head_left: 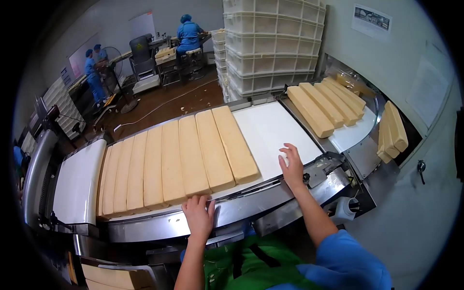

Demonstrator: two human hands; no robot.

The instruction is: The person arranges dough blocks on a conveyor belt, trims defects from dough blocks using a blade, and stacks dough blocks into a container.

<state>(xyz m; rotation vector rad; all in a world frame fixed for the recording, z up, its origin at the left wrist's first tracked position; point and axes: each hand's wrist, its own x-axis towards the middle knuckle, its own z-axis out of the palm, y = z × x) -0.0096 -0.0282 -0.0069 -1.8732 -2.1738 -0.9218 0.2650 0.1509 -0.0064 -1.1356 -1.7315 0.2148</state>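
Several long pale-yellow blocks (171, 162) lie side by side on a white conveyor belt (263, 130). My left hand (198, 215) is at the near ends of the middle blocks, its fingertips at the belt's front edge and its fingers spread a little. Over the belt, right of the row, my right hand (291, 166) hovers with curved, parted fingers and nothing in it. More blocks (314, 111) lie on the metal plate beyond the belt's right end, and a few others (392, 130) rest at the far right against the wall.
Stacked white crates (273, 46) stand behind the belt. A metal rail (154, 232) runs along the front. At the right front is a white container (344, 209). Co-workers in blue (188, 36) are at the back. More blocks (113, 276) lie at the lower left.
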